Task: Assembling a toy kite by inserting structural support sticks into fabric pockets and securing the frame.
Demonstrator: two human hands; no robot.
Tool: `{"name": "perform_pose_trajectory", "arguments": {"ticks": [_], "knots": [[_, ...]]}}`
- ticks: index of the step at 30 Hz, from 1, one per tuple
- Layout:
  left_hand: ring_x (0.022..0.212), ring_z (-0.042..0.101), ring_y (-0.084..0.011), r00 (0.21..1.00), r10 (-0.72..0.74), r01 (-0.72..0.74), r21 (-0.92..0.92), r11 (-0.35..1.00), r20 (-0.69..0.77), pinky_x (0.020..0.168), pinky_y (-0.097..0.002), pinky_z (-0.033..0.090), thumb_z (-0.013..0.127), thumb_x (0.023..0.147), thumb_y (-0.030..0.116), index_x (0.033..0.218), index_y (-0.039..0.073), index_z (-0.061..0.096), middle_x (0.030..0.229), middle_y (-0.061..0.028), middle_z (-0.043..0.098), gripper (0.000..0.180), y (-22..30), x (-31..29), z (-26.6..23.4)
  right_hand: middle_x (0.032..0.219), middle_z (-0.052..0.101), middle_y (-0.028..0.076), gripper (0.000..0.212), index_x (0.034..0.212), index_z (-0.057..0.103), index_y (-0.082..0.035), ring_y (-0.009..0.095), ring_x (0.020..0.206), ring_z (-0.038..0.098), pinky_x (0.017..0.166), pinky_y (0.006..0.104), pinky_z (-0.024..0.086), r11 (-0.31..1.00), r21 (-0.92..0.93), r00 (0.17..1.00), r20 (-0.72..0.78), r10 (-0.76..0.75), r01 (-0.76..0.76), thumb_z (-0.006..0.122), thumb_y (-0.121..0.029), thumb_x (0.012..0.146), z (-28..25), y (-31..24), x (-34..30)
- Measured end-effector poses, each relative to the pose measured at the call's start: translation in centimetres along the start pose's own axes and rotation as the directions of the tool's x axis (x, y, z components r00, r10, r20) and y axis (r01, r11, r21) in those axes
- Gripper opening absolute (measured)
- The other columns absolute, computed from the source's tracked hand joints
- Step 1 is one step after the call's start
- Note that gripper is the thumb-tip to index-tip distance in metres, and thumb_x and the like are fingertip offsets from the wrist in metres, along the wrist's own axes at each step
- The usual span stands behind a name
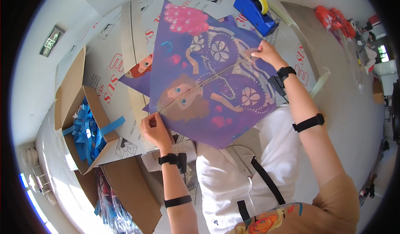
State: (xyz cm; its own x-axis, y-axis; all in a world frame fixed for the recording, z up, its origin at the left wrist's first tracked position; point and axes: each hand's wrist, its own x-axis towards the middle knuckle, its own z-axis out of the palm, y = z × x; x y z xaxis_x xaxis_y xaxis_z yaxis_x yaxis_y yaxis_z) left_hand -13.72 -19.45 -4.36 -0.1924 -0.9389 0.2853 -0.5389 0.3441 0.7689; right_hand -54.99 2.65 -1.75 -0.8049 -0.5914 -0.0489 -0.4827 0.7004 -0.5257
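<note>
A purple kite printed with a cartoon princess, hearts and pink balls lies spread out before me, its near corner reaching over my lap. One thin rod runs slantwise across its sheet. At the rod's lower left end, my left hand is closed in a pinch on the kite's edge. My right hand pinches the opposite edge near the rod's upper right end. Under the kite, corners of another purple kite with a red-haired figure stick out.
A blue tape dispenser with yellow tape stands at the table's far right. On the left, an opened cardboard box holds blue ribbon tails. Below it, another box contains plastic-wrapped printed pieces. The printed white board covers the table.
</note>
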Motion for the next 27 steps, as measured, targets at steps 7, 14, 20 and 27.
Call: {"name": "perform_pose_trajectory", "arguments": {"ticks": [7,14,20,27], "knots": [[0.069,0.050,-0.0191,0.999,-0.045,0.045,-0.022,0.999,0.001,0.063,-0.0329,0.042,0.070,0.081,0.009,0.075,0.005,0.063,0.073,-0.0035,0.054,0.010,0.2,0.1,-0.8,0.065,0.055,0.007,0.045,0.071,0.045,-0.008,0.020,0.062,0.055,0.059,0.0333,0.045,0.998,-0.048,0.997,-0.067,0.041,-0.044,0.084,-0.030,0.069,0.8,-0.5,-0.2],[0.073,0.052,-0.0216,0.998,-0.047,0.047,-0.021,0.999,0.032,0.067,-0.0352,0.044,0.069,0.080,0.008,0.076,0.004,0.063,0.075,-0.0053,0.055,0.008,0.7,0.3,-0.7,0.084,0.062,0.014,0.027,0.091,0.052,-0.005,0.033,0.080,0.062,0.069,0.0403,0.048,0.994,-0.102,0.931,-0.357,-0.081,0.048,0.073,-0.015,0.078,2.3,-6.6,-2.2],[0.070,0.052,-0.0218,1.000,-0.028,0.028,-0.028,0.999,0.008,0.064,-0.0348,0.043,0.070,0.080,0.007,0.075,0.003,0.062,0.073,-0.0054,0.054,0.010,-1.0,0.0,-1.1,0.103,0.060,0.005,0.028,0.109,0.051,-0.004,0.014,0.101,0.060,0.080,0.0280,0.052,0.346,0.935,0.959,0.161,-0.234,-0.073,0.057,-0.029,0.098,13.4,-24.1,-13.0],[0.065,0.052,-0.0165,1.000,0.008,-0.009,0.017,1.000,0.029,0.061,-0.0305,0.044,0.070,0.082,0.008,0.075,0.002,0.062,0.074,-0.0039,0.056,0.012,0.1,0.1,-0.2,0.118,0.057,0.012,0.041,0.115,0.051,-0.001,0.019,0.115,0.056,0.097,0.0325,0.046,0.139,0.973,0.959,0.211,-0.191,-0.187,0.048,-0.039,0.100,17.4,-24.1,-14.1]]}}
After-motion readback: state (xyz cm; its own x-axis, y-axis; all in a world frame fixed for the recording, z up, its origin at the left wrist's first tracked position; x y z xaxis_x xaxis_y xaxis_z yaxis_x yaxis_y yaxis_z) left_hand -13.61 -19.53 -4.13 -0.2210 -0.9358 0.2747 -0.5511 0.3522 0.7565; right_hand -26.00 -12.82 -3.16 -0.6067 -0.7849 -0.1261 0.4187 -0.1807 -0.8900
